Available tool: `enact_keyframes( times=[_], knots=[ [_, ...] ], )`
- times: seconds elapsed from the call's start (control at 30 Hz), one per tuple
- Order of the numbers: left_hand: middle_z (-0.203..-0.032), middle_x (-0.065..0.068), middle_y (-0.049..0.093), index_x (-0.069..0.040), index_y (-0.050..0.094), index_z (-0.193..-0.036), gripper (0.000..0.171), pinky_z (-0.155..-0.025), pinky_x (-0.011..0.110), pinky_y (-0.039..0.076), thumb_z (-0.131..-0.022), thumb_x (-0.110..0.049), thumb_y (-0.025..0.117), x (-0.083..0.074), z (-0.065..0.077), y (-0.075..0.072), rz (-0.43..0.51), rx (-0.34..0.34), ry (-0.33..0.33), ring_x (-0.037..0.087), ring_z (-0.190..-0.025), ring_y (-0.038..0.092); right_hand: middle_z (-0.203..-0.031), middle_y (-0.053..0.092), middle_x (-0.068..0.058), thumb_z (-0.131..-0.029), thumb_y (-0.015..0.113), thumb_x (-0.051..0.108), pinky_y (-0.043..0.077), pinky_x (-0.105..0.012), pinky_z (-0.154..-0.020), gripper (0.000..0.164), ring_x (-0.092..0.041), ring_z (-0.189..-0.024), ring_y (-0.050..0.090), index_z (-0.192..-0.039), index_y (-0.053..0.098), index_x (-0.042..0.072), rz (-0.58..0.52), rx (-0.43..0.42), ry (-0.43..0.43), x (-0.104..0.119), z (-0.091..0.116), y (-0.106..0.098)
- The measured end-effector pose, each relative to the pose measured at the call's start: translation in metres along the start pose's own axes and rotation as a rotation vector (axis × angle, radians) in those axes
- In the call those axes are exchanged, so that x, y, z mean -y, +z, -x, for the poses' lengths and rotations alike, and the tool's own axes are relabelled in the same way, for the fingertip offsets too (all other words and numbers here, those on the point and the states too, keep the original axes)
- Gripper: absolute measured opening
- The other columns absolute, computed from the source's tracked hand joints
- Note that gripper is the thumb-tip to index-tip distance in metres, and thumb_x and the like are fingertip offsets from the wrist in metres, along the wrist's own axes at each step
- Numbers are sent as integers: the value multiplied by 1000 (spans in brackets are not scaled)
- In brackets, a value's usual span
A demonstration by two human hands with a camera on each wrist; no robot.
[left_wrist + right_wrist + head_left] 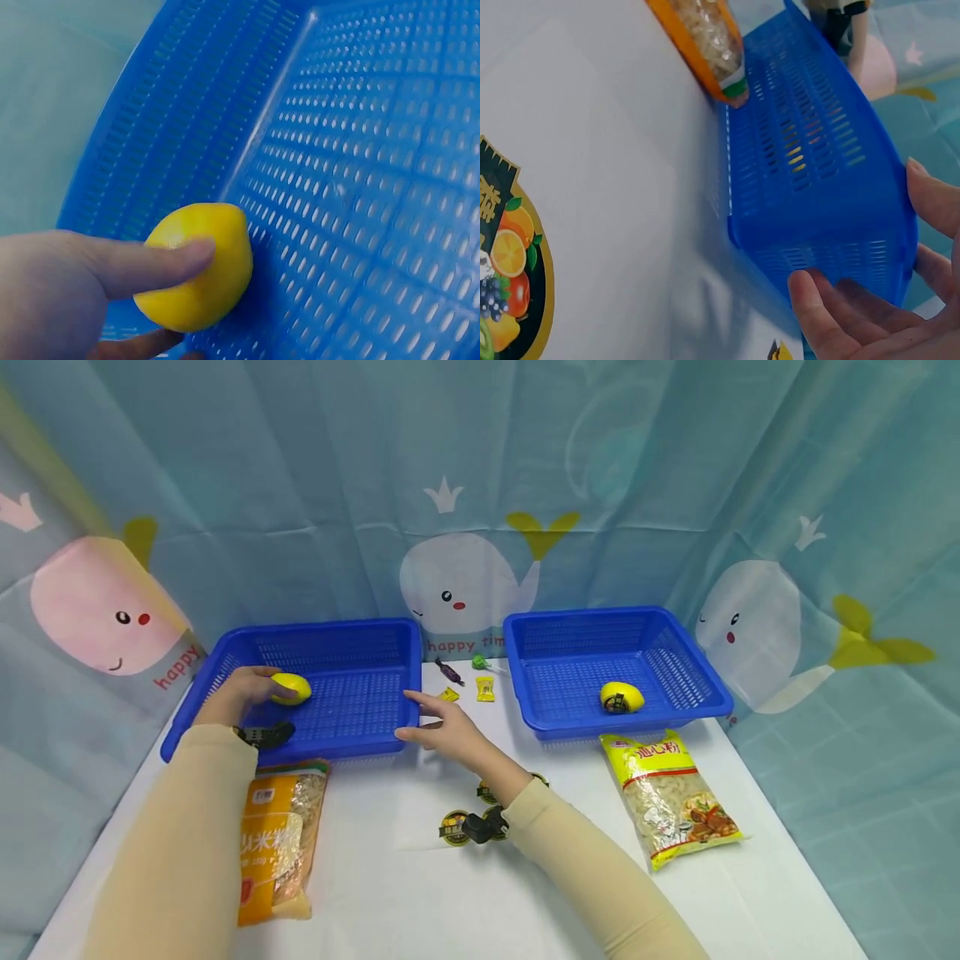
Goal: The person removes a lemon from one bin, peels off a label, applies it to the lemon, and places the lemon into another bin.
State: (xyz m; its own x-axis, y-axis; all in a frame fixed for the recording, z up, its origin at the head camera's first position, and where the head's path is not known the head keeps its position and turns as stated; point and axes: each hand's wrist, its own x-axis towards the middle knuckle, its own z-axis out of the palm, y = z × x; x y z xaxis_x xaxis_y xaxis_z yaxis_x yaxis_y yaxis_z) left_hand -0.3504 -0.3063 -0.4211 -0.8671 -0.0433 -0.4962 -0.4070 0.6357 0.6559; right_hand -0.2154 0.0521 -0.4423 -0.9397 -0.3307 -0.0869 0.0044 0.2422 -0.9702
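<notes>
In the left wrist view, the thumb of my left hand [71, 274] lies across a yellow lemon [217, 270], its fingers partly hidden underneath. The head view shows this lemon at the left end of a blue plastic basket [360, 685], with my left hand [238, 695] reaching in over the near rim. My right hand [448, 732] is at the basket's right end, fingers spread at the rim. From the right wrist, several fingers [814, 307] lie along the outside of the slotted end wall, and another digit touches the rim.
A second blue basket [592, 727] holds a lemon [622, 697] with a dark label. Candies [485, 688] and a green lollipop [480, 662] lie between the baskets. Packaged noodles [273, 843] lie at near left, a yellow food bag [671, 802] at right. Round fruit stickers [455, 828] lie near my right forearm.
</notes>
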Motion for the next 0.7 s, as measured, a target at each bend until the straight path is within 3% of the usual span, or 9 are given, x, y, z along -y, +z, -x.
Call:
enact_keyframes(
  times=[0.1,0.23,0.43,0.6,0.7],
  knots=[
    [-156,33,26,1,19,-159,85,-113,56,42,-94,-16,71,4,-3,5,60,9,12,48,-130,43,-150,52,-11,-90,78,34,61,-39,-86,68,-27,-124,63,-151,46,35,-12,2,10,1,1,1],
    [-146,30,36,4,24,-156,85,-103,46,51,-92,-20,75,7,-5,10,90,-6,38,35,-113,52,-151,50,-12,-90,78,33,60,-44,-89,71,-29,-126,62,-153,44,31,-26,3,9,1,2,1],
    [-148,29,35,3,22,-155,88,-103,45,53,-94,-34,73,8,-1,9,118,44,32,38,-119,52,-154,48,-13,-91,77,32,61,-39,-88,70,-27,-125,63,-153,44,30,-42,20,7,1,1,2],
    [-151,28,34,6,20,-157,84,-107,47,49,-99,-34,66,-4,6,7,153,42,99,40,-127,49,-152,50,-11,-90,78,32,61,-34,-87,71,-25,-124,64,-153,44,33,-25,14,15,1,0,2],
    [-149,24,36,5,21,-157,84,-109,45,48,-99,-38,65,-11,11,6,150,55,143,34,-124,55,-152,50,-11,-90,78,32,61,-34,-86,73,-25,-124,64,-154,43,30,-26,10,22,2,0,2]
  ],
)
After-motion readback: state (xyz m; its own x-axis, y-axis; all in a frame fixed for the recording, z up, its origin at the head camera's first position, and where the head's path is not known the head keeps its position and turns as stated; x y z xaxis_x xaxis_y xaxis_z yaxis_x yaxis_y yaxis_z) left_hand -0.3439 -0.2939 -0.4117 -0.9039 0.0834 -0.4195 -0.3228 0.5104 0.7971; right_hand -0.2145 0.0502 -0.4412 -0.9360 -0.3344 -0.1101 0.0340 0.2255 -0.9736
